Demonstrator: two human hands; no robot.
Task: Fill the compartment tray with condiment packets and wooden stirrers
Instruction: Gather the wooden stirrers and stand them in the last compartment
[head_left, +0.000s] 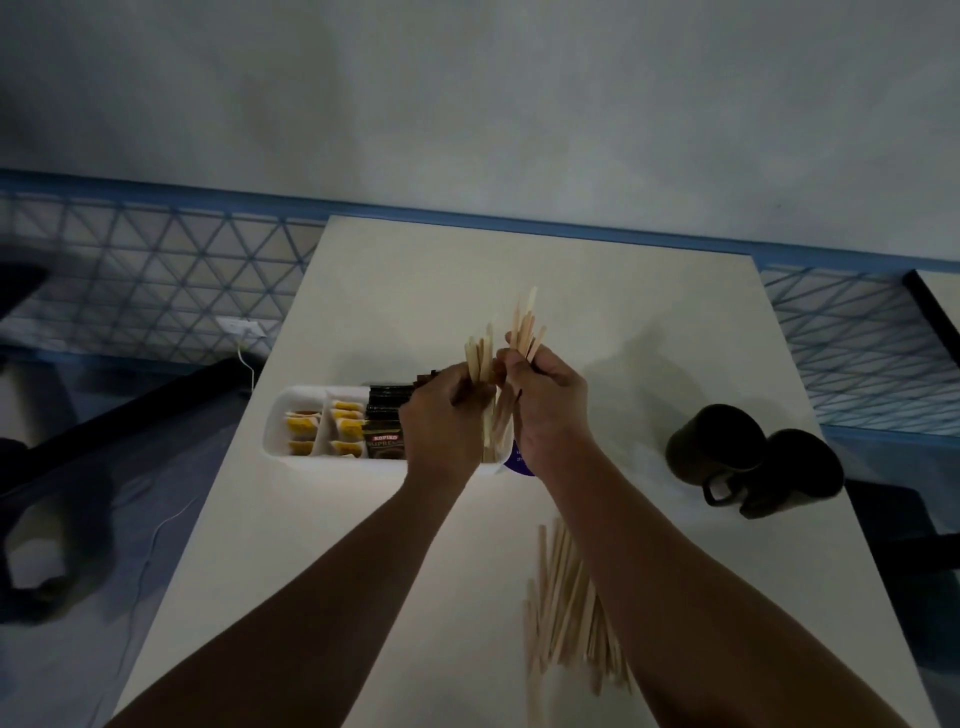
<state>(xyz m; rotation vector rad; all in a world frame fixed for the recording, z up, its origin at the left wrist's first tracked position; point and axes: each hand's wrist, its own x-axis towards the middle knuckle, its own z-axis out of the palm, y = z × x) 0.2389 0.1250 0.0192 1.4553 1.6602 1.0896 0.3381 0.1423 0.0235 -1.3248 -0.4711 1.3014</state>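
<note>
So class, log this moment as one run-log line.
left hand: holds stirrers | right hand: holds stirrers | tray: packets in left compartments | loose stirrers: on table

The table (649, 332) is plain off-white; the tray (291, 405) on it is white, holding yellow packets (347, 427) and black packets (384, 431) with a red label and pale lettering. The stirrers (563, 597) are light tan wood. Two mugs (753, 457) are dark, near black. The wall (467, 104) is pale grey above a blue band and a blue triangle lattice (156, 270)
</note>
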